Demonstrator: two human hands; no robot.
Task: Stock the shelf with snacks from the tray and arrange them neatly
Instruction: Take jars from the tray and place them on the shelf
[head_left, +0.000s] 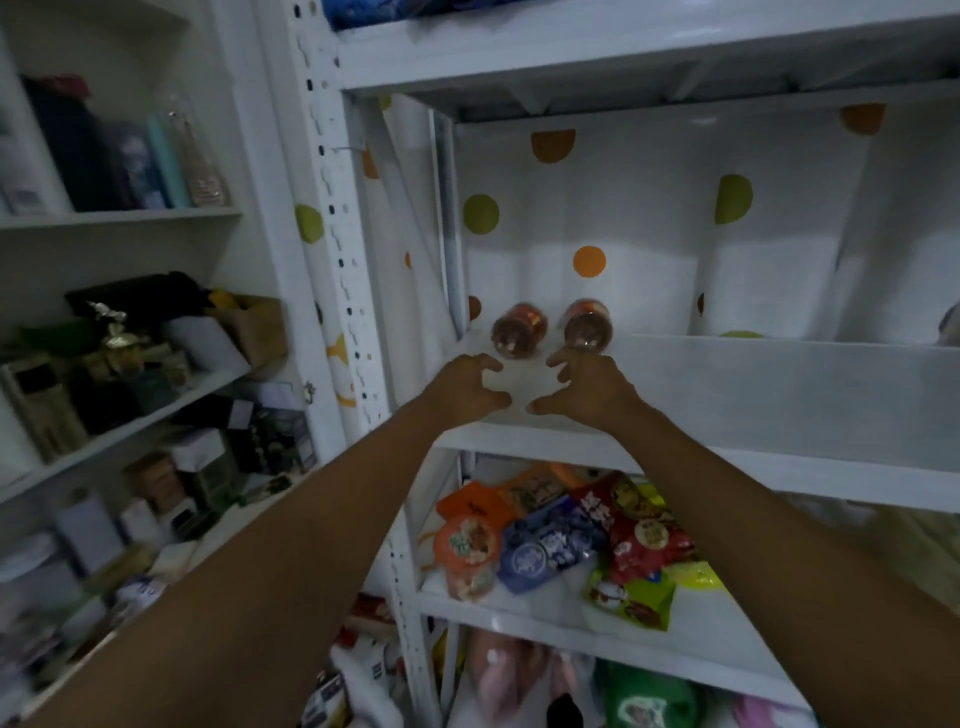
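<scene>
Head view: left hand (467, 387) and right hand (587, 387), empty and half-curled, hover just before the jars (519, 330) on the shelf (779, 395); these seem rigid and slippery, so grasp around the body.

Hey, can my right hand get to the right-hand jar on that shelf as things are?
Probably yes. The right hand is empty, fingers spread just in front of the right-hand jar, and nothing on the shelf lies between them.

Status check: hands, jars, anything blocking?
Both grips empty, fingers curved apart: left hand, right hand. Snack jars side by side at back of shelf: left jar, right jar, hands just short of them. Nothing in between.
</scene>
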